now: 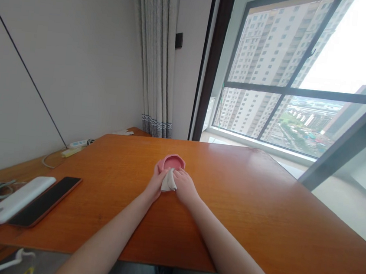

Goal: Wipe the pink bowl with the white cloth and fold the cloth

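Note:
A small pink dish [174,159] with a raised, angular rim is tilted up over the middle of the wooden table [245,200]. My left hand [156,180] grips the dish by its left side, fingers closed around the edge. A crumpled white cloth [168,182] hangs at the near side of the dish, between my hands. Against the dish's near right rim, my right hand [184,185] presses with its fingers together on the cloth. The fingertips of both hands are partly hidden by the cloth and the dish.
On the left lie a white power bank [18,198] with a cable and a dark phone [47,201]. A power strip [79,143] sits by the wall. Behind the table hang a grey curtain [155,55] and, to the right, a large window [273,90].

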Motion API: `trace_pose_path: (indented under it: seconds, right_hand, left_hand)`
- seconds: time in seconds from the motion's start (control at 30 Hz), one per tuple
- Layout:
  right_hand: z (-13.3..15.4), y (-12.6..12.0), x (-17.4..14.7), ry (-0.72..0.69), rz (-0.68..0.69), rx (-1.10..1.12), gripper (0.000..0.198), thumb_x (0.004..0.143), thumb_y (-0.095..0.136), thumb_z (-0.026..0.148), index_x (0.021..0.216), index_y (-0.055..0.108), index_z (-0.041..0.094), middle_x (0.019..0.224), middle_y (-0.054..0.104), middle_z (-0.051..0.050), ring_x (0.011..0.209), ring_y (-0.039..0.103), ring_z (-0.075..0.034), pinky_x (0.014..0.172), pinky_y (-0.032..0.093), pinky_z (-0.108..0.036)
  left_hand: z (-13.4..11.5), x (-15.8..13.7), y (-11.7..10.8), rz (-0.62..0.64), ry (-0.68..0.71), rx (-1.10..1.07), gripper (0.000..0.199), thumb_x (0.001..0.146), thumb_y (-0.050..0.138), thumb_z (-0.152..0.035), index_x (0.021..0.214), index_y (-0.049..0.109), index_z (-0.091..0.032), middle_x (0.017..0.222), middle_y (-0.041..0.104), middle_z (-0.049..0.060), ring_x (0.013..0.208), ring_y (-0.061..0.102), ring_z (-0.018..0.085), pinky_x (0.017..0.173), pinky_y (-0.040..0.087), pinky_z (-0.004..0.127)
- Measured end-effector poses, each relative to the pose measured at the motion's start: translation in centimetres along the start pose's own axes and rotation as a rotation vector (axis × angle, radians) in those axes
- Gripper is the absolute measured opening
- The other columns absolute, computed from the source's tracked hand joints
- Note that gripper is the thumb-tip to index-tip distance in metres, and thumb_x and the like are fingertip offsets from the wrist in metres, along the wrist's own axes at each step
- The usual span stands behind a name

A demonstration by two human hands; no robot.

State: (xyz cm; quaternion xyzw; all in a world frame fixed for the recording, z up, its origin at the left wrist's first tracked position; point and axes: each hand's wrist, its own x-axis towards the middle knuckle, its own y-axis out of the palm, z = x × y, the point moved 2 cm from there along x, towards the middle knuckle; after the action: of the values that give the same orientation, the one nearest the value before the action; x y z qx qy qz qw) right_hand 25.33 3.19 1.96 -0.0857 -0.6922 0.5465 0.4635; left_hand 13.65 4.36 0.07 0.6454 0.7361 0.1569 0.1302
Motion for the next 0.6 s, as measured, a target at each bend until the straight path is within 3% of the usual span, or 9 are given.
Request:
trace_pose_path:
  seconds: [0.13, 0.37, 0.47, 0.6]
  right_hand:
    - [0.2, 0.4, 0.0, -0.027, 0.051, 0.036, 0.015, 0.086, 0.048, 0.015, 0.093, 0.061, 0.016, 0.085, 0.064, -0.003, 0.083, 0.058, -0.015, 0.104, 0.032, -0.032]
    - [-1.0, -0.3, -0.2, -0.040, 0.016, -0.019, 0.017, 0.088, 0.046, 0.016, 0.090, 0.062, 0.020, 0.079, 0.064, -0.001, 0.084, 0.058, -0.014, 0.112, 0.015, -0.044]
    - [-1.1, 0.0, -0.2, -0.070, -0.021, -0.056, 0.018, 0.089, 0.044, 0.016, 0.089, 0.063, 0.019, 0.078, 0.063, -0.001, 0.080, 0.058, -0.014, 0.112, 0.020, -0.040]
    - [-0.7, 0.7, -0.1, -0.044, -0.039, -0.052, 0.019, 0.087, 0.045, 0.015, 0.093, 0.063, 0.018, 0.079, 0.063, -0.002, 0.077, 0.058, -0.014, 0.109, 0.027, -0.036]
  left_hand:
    - [-0.5, 0.4, -1.0, -0.057, 0.057, 0.133, 0.043, 0.071, 0.068, -0.032, 0.110, 0.052, -0.021, 0.103, 0.061, 0.005, 0.092, 0.060, 0.015, 0.084, 0.046, 0.028]
    - [-2.2, 2.1, -3.1, -0.017, 0.034, 0.187, 0.054, 0.060, 0.076, -0.028, 0.110, 0.057, -0.019, 0.103, 0.064, 0.007, 0.093, 0.061, 0.020, 0.083, 0.048, 0.030]
    - [-1.5, 1.8, -2.5, -0.020, 0.016, 0.153, 0.065, 0.061, 0.076, -0.029, 0.120, 0.051, -0.021, 0.115, 0.060, 0.009, 0.102, 0.059, 0.021, 0.087, 0.046, 0.030]
    - [0.6, 0.7, -1.1, -0.013, 0.033, 0.037, 0.080, 0.070, 0.071, -0.033, 0.137, 0.029, -0.026, 0.138, 0.043, 0.009, 0.116, 0.051, 0.020, 0.092, 0.044, 0.027]
